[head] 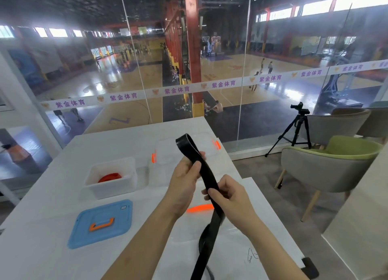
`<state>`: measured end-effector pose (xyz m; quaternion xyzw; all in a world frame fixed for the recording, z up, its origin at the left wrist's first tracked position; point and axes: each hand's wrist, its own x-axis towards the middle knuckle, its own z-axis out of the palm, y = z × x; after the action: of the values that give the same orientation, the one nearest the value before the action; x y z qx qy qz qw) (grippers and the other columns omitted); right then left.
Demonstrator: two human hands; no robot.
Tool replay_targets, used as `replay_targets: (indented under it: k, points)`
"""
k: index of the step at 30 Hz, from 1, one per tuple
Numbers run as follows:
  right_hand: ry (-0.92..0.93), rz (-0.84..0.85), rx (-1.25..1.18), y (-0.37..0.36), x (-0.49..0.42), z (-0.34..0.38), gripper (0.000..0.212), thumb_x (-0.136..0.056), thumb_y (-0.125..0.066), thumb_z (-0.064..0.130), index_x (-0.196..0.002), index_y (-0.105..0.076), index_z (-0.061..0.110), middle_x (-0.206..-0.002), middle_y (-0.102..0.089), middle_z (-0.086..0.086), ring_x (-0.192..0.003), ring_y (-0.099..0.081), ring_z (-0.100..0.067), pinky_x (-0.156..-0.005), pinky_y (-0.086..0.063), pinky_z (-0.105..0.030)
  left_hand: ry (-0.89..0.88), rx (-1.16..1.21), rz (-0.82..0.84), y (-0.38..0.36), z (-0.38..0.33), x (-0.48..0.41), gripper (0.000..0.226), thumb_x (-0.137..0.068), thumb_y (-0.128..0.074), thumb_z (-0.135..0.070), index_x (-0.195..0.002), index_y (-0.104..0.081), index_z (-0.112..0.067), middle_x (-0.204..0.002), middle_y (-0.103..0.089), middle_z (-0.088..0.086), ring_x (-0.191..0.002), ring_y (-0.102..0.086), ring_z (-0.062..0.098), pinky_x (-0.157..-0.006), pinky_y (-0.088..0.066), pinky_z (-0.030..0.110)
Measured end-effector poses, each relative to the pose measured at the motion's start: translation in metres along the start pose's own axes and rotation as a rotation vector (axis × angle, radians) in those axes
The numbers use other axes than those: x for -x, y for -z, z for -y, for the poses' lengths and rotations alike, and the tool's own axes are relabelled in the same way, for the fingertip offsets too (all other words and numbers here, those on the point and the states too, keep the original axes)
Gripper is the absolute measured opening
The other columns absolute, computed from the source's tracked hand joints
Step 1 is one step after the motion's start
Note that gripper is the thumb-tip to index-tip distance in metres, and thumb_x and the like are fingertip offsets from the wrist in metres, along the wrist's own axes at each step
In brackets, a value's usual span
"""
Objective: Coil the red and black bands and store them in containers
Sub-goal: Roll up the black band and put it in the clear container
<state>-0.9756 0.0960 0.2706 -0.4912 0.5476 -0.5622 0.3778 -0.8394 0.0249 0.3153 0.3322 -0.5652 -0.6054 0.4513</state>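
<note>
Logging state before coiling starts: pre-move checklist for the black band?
1. Left hand grip on the black band: ok, thumb pinches it below the folded end.
2. Right hand grip lower down: ok.
3. Black band coiled: not ok, long tail hangs loose.
4. Red band in the white container: ok.
5. Clear container open and free: cannot tell, glare.
</note>
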Motion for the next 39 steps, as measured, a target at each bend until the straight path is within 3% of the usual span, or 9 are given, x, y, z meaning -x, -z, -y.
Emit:
replay_targets:
  k: [4,8,13,19,23,27,34,37,39]
  points:
    - [0.115,-0.038,-0.024,0.000,0.002,0.016,0.016,-0.097,-0.059,-0.009,-0.088,-0.046,-0.004,-0.099,-0.082,-0.005,-0.089,-0.081,-0.026,-0.089,-0.060,-0.060,-0.064,0.064,0.033,0.004,-0.014,0.002,0.026,-0.107,-0.047,-0.007,-0.114,-0.069,-0.020,-0.099,-0.072,-0.005,-0.095,-0.061,0.017,-0.095,-0.049,0.038]
    - [0.236,-0.094,-0.125,0.002,0.001,0.042,0.022,-0.095,-0.059,-0.015,-0.091,-0.048,0.004,-0.094,-0.078,-0.014,-0.076,-0.078,-0.035,-0.080,-0.062,-0.054,-0.151,0.267,0.098,0.002,-0.037,-0.002,0.030,-0.104,-0.047,0.000,-0.105,-0.069,-0.020,-0.099,-0.069,0.000,-0.087,-0.059,0.013,-0.085,-0.046,0.035]
    - [0.308,-0.107,-0.279,0.008,-0.003,0.069,0.024,-0.095,-0.063,-0.013,-0.106,-0.058,0.008,-0.093,-0.076,-0.018,-0.063,-0.064,-0.026,-0.061,-0.055,-0.031,-0.177,0.342,0.070,0.001,-0.047,-0.008,0.027,-0.100,-0.053,-0.001,-0.099,-0.073,-0.020,-0.098,-0.069,0.003,-0.085,-0.060,0.015,-0.084,-0.045,0.035]
    - [0.469,-0.195,-0.302,0.020,-0.025,0.100,0.024,-0.097,-0.065,-0.005,-0.101,-0.070,0.018,-0.093,-0.070,-0.028,-0.064,-0.060,-0.023,-0.061,-0.053,-0.029,-0.219,0.377,0.080,-0.003,-0.061,-0.011,0.026,-0.087,-0.064,-0.002,-0.092,-0.080,-0.022,-0.093,-0.073,0.007,-0.086,-0.067,0.021,-0.083,-0.056,0.031]
    - [0.424,-0.169,-0.222,0.016,-0.044,0.097,0.019,-0.098,-0.066,0.000,-0.101,-0.071,0.019,-0.096,-0.072,-0.024,-0.069,-0.064,-0.022,-0.065,-0.055,-0.028,-0.202,0.426,-0.004,0.002,-0.059,-0.020,0.025,-0.092,-0.063,0.003,-0.100,-0.078,-0.015,-0.104,-0.072,0.016,-0.085,-0.066,0.021,-0.079,-0.056,0.029]
    - [0.341,-0.180,-0.204,0.015,-0.060,0.081,0.009,-0.098,-0.068,0.004,-0.106,-0.069,0.007,-0.092,-0.072,-0.021,-0.072,-0.066,-0.021,-0.067,-0.056,-0.030,-0.145,0.324,-0.057,0.011,-0.044,-0.021,0.035,-0.096,-0.060,0.010,-0.125,-0.067,-0.010,-0.116,-0.071,0.017,-0.095,-0.070,0.020,-0.086,-0.056,0.030]
    - [0.303,-0.186,-0.154,0.022,-0.073,0.072,0.014,-0.099,-0.069,0.009,-0.111,-0.073,0.014,-0.090,-0.075,-0.008,-0.077,-0.069,-0.019,-0.071,-0.058,-0.027,-0.142,0.201,-0.078,0.024,-0.030,-0.014,0.072,-0.087,-0.077,-0.005,-0.144,-0.048,-0.039,-0.126,-0.070,0.011,-0.117,-0.068,0.035,-0.105,-0.052,0.043]
    - [0.322,-0.159,-0.132,0.021,-0.074,0.073,0.016,-0.098,-0.069,0.008,-0.110,-0.075,0.016,-0.091,-0.075,-0.010,-0.078,-0.068,-0.019,-0.071,-0.058,-0.026,-0.206,-0.001,-0.088,0.026,-0.030,-0.014,0.070,-0.085,-0.080,-0.030,-0.138,-0.046,-0.060,-0.133,-0.065,0.001,-0.121,-0.066,0.023,-0.104,-0.053,0.039]
    - [0.321,-0.151,-0.134,0.021,-0.075,0.072,0.016,-0.097,-0.070,0.007,-0.108,-0.076,0.017,-0.091,-0.075,-0.011,-0.079,-0.067,-0.019,-0.071,-0.057,-0.026,-0.247,-0.165,-0.123,0.028,-0.031,-0.015,0.057,-0.089,-0.076,-0.037,-0.134,-0.050,-0.060,-0.134,-0.062,-0.007,-0.122,-0.063,0.012,-0.103,-0.053,0.034]
